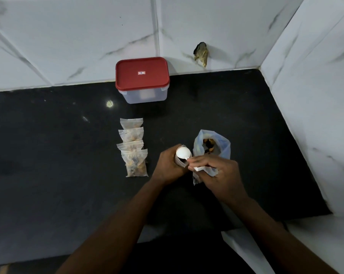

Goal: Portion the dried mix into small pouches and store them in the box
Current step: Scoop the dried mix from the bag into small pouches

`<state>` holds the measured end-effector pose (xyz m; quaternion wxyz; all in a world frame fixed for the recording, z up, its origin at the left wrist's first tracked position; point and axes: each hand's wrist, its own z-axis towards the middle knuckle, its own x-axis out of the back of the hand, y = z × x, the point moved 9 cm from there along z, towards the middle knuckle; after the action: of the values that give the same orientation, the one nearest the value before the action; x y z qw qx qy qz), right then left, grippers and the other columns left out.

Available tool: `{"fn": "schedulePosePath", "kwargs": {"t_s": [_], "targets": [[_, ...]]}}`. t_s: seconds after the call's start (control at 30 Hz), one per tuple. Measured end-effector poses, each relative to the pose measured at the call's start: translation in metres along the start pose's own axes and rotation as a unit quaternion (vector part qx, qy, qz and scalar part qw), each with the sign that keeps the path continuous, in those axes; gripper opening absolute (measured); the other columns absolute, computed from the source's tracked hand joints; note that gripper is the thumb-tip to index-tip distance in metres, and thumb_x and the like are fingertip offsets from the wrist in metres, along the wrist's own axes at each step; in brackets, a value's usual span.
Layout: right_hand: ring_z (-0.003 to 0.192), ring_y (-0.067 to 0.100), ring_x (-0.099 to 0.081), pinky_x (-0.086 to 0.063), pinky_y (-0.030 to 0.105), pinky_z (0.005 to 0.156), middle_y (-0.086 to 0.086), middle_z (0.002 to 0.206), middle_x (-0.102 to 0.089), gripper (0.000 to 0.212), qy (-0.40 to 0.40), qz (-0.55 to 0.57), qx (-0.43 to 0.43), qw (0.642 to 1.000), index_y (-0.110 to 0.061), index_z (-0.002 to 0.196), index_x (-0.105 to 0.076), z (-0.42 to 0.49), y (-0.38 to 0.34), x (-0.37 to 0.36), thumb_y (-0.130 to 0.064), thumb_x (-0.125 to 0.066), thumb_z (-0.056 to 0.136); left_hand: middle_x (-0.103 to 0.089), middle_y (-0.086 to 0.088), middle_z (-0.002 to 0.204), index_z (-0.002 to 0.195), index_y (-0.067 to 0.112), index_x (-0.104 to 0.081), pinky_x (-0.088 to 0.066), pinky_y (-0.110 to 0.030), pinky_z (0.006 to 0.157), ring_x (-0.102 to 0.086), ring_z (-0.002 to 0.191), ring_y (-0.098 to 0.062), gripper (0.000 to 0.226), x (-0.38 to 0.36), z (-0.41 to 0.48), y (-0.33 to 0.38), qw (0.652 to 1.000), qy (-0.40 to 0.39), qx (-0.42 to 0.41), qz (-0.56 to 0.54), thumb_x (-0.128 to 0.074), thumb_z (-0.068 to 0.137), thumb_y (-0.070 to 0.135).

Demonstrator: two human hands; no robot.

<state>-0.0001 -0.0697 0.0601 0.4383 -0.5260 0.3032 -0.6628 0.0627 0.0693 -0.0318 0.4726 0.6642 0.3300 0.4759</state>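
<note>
My left hand (168, 167) grips a small clear pouch (180, 162) upright, its mouth open. My right hand (219, 175) pinches the handle of a white spoon (184, 152), whose bowl is turned over the pouch's mouth. Just behind my right hand stands the large clear bag of dried mix (211, 147), open at the top. Several filled small pouches (133, 147) lie in an overlapping row to the left of my hands. The clear box with a red lid (142, 76) stands shut at the back against the wall.
The work surface is a black counter (58, 155) set in a corner of white marble-tiled walls (315, 95). A hole in the back wall (201, 53) is right of the box. The counter's front edge runs near my forearms.
</note>
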Motion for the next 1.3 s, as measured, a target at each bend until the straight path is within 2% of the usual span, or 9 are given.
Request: {"fn": "schedulePosePath", "kwargs": {"t_s": [0.13, 0.23, 0.37, 0.53, 0.67, 0.83, 0.93, 1.07, 1.3], "targets": [[0.098, 0.012, -0.075, -0.060, 0.027, 0.085, -0.001, 0.100, -0.079, 0.016, 0.105, 0.148, -0.195, 0.964, -0.010, 0.102, -0.075, -0.006, 0.018, 0.014, -0.008, -0.076, 0.085, -0.073, 0.010, 0.102, 0.104, 0.038, -0.066, -0.057, -0.021, 0.085, -0.070, 0.098, -0.001, 0.039, -0.002, 0.001, 0.002, 1.000, -0.009, 0.008, -0.002, -0.089, 0.078, 0.019], [0.101, 0.020, -0.075, -0.061, 0.032, 0.085, 0.007, 0.106, -0.078, 0.032, 0.199, 0.341, -0.349, 0.850, -0.007, 0.108, -0.071, -0.018, 0.047, 0.016, -0.014, -0.077, 0.077, -0.071, 0.011, 0.103, 0.107, 0.030, -0.067, -0.056, -0.019, 0.084, -0.068, 0.097, -0.001, 0.037, -0.004, 0.003, 0.003, 1.000, -0.016, 0.006, 0.021, -0.088, 0.079, 0.020], [0.104, 0.019, -0.073, -0.062, 0.025, 0.081, 0.012, 0.114, -0.075, 0.038, 0.238, 0.477, -0.420, 0.735, -0.008, 0.113, -0.070, -0.029, 0.065, 0.018, -0.012, -0.074, 0.075, -0.070, 0.012, 0.100, 0.100, 0.033, -0.064, -0.053, -0.015, 0.080, -0.067, 0.094, 0.000, 0.035, -0.006, 0.003, 0.004, 0.999, -0.017, 0.012, 0.029, -0.088, 0.079, 0.018], [0.101, 0.018, -0.075, -0.062, 0.023, 0.075, 0.017, 0.116, -0.074, 0.039, 0.265, 0.546, -0.455, 0.652, -0.003, 0.123, -0.066, -0.038, 0.087, 0.027, -0.005, -0.072, 0.085, -0.072, 0.008, 0.101, 0.104, 0.024, -0.067, -0.061, -0.031, 0.085, -0.070, 0.096, -0.006, 0.031, -0.014, 0.003, 0.003, 0.999, -0.025, 0.015, 0.016, -0.086, 0.081, 0.021], [0.103, 0.018, -0.075, -0.062, 0.025, 0.078, 0.013, 0.114, -0.075, 0.026, 0.296, 0.461, -0.450, 0.705, -0.006, 0.116, -0.070, -0.039, 0.101, 0.052, -0.004, -0.069, 0.090, -0.072, 0.005, 0.102, 0.106, 0.022, -0.066, -0.062, -0.035, 0.085, -0.071, 0.096, -0.009, 0.029, -0.017, 0.005, 0.001, 0.999, -0.022, 0.025, -0.004, -0.084, 0.083, 0.021], [0.098, 0.006, -0.073, -0.059, 0.026, 0.082, -0.004, 0.104, -0.077, 0.020, 0.222, 0.147, -0.380, 0.886, -0.022, 0.107, -0.075, -0.023, 0.101, 0.081, -0.012, -0.074, 0.089, -0.071, 0.001, 0.099, 0.103, 0.019, -0.066, -0.062, -0.040, 0.083, -0.071, 0.092, -0.013, 0.017, -0.011, 0.008, -0.002, 0.998, 0.016, 0.044, -0.041, -0.077, 0.089, 0.019], [0.095, -0.003, -0.070, -0.057, 0.018, 0.080, -0.012, 0.098, -0.075, 0.020, 0.144, -0.032, -0.264, 0.953, -0.023, 0.106, -0.075, -0.008, 0.089, 0.079, -0.017, -0.077, 0.088, -0.071, -0.001, 0.096, 0.100, 0.018, -0.066, -0.060, -0.035, 0.077, -0.070, 0.088, -0.015, 0.022, -0.011, 0.014, 0.005, 0.997, 0.030, 0.049, -0.058, -0.077, 0.090, 0.033], [0.095, -0.002, -0.068, -0.052, 0.013, 0.084, -0.009, 0.099, -0.073, 0.016, 0.092, -0.112, -0.130, 0.981, -0.014, 0.104, -0.076, 0.006, 0.077, 0.065, -0.009, -0.076, 0.088, -0.070, 0.002, 0.090, 0.096, 0.022, -0.065, -0.061, -0.030, 0.070, -0.069, 0.083, -0.014, 0.033, -0.012, 0.025, 0.011, 0.996, 0.059, 0.054, -0.041, -0.083, 0.082, 0.046], [0.096, 0.006, -0.069, -0.053, 0.019, 0.087, 0.003, 0.101, -0.074, 0.014, 0.064, -0.137, -0.036, 0.988, -0.006, 0.103, -0.077, 0.021, 0.076, 0.057, -0.002, -0.072, 0.091, -0.071, 0.008, 0.096, 0.097, 0.032, -0.063, -0.057, -0.016, 0.073, -0.068, 0.088, 0.002, 0.022, 0.000, 0.022, 0.011, 0.994, 0.081, 0.066, -0.032, -0.080, 0.085, 0.024]]}}
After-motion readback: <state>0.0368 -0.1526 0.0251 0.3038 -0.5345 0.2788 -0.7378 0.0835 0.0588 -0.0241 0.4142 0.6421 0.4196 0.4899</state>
